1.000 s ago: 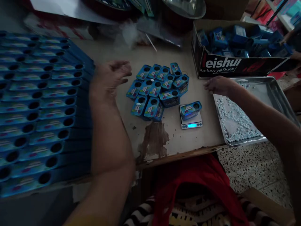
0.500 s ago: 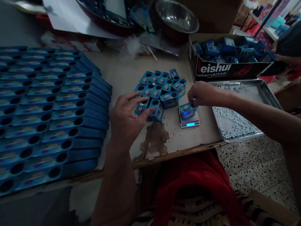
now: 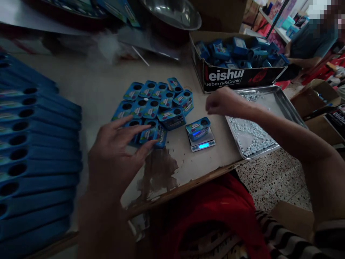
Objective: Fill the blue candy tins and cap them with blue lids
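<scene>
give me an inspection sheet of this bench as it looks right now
surface: pale table, worn brown patch near the front edge.
job's things: cluster of blue tins; one tin on a small scale, display lit; steel tray of pale pellets.
clutter: rows of blue packs at left; cardboard box holding more blue containers; metal bowl.
grips: left hand open, fingers spread over the cluster's near side; right hand curled at the tray's left rim, contents unclear.
cables: nothing seen.
surroundings: speckled floor; another person at far right.
</scene>
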{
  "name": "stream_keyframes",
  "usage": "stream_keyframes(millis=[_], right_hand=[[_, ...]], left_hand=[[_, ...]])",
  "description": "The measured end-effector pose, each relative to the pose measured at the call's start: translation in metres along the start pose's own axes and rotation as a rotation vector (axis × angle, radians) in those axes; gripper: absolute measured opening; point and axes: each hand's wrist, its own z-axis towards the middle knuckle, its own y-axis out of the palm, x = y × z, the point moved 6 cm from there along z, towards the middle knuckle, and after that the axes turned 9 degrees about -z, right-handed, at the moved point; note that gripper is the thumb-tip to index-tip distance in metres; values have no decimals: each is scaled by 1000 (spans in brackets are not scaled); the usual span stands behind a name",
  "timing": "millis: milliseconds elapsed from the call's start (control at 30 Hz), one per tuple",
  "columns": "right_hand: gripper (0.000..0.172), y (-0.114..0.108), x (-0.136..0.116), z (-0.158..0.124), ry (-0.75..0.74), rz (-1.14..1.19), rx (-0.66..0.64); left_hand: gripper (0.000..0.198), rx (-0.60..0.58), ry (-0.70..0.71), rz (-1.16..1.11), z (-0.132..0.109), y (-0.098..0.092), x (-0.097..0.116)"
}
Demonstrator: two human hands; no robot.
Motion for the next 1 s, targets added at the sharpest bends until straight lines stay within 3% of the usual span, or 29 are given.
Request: stream_keyframes(millis=[67,133,200,267,333,467,567,700,833,900,1000], right_hand=[[9,-20,61,-10,123,11,144],[19,-25,127,-28,258,-118,209],[50,-7,181,-47,312,-316,126],[86,23,218,-64,327,-429,55],[97,55,238,-72,350,-450,27],[72,90,237,-66,305,-453,99],[58,94,224,-56,260,-475,120],[49,94,218,-52,402,-422,43],[16,77,221,-56,577,54,237],[24,63,225,-62,616,251,309],[39,47,226,-74,608,580,312]], left_hand=[[42,8,-3,1,-2,-5,2],[48,13,-37,12,-4,-9,3],[54,16,-89,11,-7,-10,3],[57,20,-129,-7,-8,-8,4],[59,23,-150,-19,-10,-4,5],[59,10,-131,10,-13,9,10],[46,10,-125,40,-18,16,15],[28,51,-94,148,-26,14,20],[20,27,18,262,-30,5,24],[18,18,52,274,-32,-1,25],[16,14,28,252,-34,-6,30]])
